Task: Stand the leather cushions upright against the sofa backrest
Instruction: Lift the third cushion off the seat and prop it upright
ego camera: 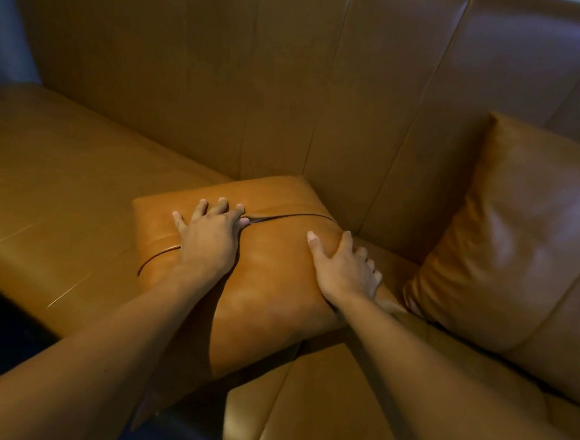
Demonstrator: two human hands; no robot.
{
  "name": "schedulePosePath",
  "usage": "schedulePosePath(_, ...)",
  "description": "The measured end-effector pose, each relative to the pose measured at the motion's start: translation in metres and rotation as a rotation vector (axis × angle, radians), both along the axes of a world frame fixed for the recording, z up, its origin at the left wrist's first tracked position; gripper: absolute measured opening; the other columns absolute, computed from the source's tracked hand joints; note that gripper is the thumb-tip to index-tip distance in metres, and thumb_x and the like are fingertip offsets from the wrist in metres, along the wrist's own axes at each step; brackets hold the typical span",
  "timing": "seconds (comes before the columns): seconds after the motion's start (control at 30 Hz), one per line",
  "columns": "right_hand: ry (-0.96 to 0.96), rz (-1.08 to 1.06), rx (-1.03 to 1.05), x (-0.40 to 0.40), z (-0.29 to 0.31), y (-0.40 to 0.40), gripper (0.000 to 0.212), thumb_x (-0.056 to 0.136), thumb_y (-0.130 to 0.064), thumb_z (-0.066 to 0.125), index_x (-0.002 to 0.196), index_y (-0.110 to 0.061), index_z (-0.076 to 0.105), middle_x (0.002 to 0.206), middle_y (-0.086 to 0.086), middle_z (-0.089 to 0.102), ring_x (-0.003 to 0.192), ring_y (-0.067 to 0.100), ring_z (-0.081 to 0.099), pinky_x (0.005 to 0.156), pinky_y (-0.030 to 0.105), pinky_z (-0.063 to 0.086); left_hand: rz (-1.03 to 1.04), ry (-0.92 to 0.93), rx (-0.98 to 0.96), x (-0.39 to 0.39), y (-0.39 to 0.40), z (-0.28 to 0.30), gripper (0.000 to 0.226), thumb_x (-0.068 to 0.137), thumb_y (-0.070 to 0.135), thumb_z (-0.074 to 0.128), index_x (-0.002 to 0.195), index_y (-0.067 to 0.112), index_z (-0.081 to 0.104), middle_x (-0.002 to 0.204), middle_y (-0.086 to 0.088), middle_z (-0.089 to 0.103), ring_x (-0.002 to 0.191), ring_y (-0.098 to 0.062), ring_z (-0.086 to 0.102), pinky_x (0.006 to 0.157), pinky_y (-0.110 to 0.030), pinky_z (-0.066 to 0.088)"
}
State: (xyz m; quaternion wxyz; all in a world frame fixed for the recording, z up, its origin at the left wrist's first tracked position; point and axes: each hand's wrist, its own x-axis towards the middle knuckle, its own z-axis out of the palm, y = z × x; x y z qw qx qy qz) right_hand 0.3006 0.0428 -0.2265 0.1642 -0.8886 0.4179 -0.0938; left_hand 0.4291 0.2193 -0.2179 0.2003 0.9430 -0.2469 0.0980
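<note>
Touching cushion (270, 287) (left hand (211, 240), right hand (345, 270))

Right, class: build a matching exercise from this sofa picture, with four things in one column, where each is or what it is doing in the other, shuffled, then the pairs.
1 left hand
2 right hand
3 cushion under the hands
4 cushion on the right

A leans against the sofa back
B lies on the seat
C grips a cushion's edge
D rests on top, by the dark slit

Pairs: 1-D, 2-C, 3-B, 4-A
</note>
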Motion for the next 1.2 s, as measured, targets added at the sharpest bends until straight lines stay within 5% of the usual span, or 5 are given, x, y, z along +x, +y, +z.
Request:
schedulePosePath(0.57, -0.107, -0.019, -0.213, 0.005, -0.018, 0.008, 0.058, 0.101, -0.055, 0.015, 0.143, -0.029, 0.045, 0.131, 0.008, 0.059, 0.116, 0.036, 0.050, 0.100, 0.052, 0.030, 0.017, -0.064, -0.029, -0.007, -0.004, -0.013, 0.046, 0.102, 0.042, 0.027, 0.138, 0.027, 0.052, 0.150, -0.007, 0.045, 0.142, -0.039, 0.027, 0.107, -0.074, 0.010)
schedulePosePath(0.87, -0.362, 0.043, -0.292, 0.002, 0.019, 0.008, 0.040, 0.102, -0.046, 0.031, 0.110, -0.028, 0.065, 0.104, -0.002, 0.066, 0.098, 0.025, 0.056, 0.091, 0.046, 0.036, 0.128, 0.002, -0.377, -0.021, -0.001, 0.007, 0.038, 0.103, 0.031, 0.039, 0.128, 0.011, 0.060, 0.128, -0.017, 0.064, 0.134, -0.040, 0.043, 0.109, -0.070, 0.020)
schedulePosePath(1.0, -0.477, 0.172, -0.553, 0.005, 0.068, -0.014, 0.036, 0.101, -0.042, 0.036, 0.101, -0.026, 0.068, 0.098, 0.000, 0.069, 0.093, 0.028, 0.057, 0.088, 0.044, 0.029, 0.164, 0.010, -0.641, -0.033, -0.016, 0.021, 0.041, 0.104, 0.033, 0.038, 0.130, 0.008, 0.059, 0.132, -0.014, 0.062, 0.126, -0.033, 0.051, 0.110, -0.051, 0.033)
schedulePosePath(1.07, -0.484, 0.254, -0.668, 0.005, 0.097, -0.031, 0.039, 0.101, -0.045, 0.032, 0.105, -0.027, 0.067, 0.104, -0.002, 0.069, 0.097, 0.028, 0.056, 0.092, 0.045, 0.029, 0.129, -0.001, -0.780, -0.039, -0.031, 0.031, 0.037, 0.104, 0.027, 0.040, 0.127, 0.006, 0.062, 0.143, -0.013, 0.053, 0.133, -0.028, 0.045, 0.107, -0.030, 0.027)
schedulePosePath(1.2, -0.529, 0.411, -0.813, 0.005, 0.152, -0.071, 0.036, 0.102, -0.041, 0.038, 0.121, -0.026, 0.064, 0.119, -0.003, 0.068, 0.111, 0.027, 0.053, 0.103, 0.043, 0.022, 0.002, 0.035, -0.900, -0.047, -0.069, 0.046, 0.040, 0.105, 0.031, 0.037, 0.139, 0.019, 0.053, 0.160, -0.007, 0.028, 0.144, -0.020, 0.024, 0.099, -0.012, 0.017)
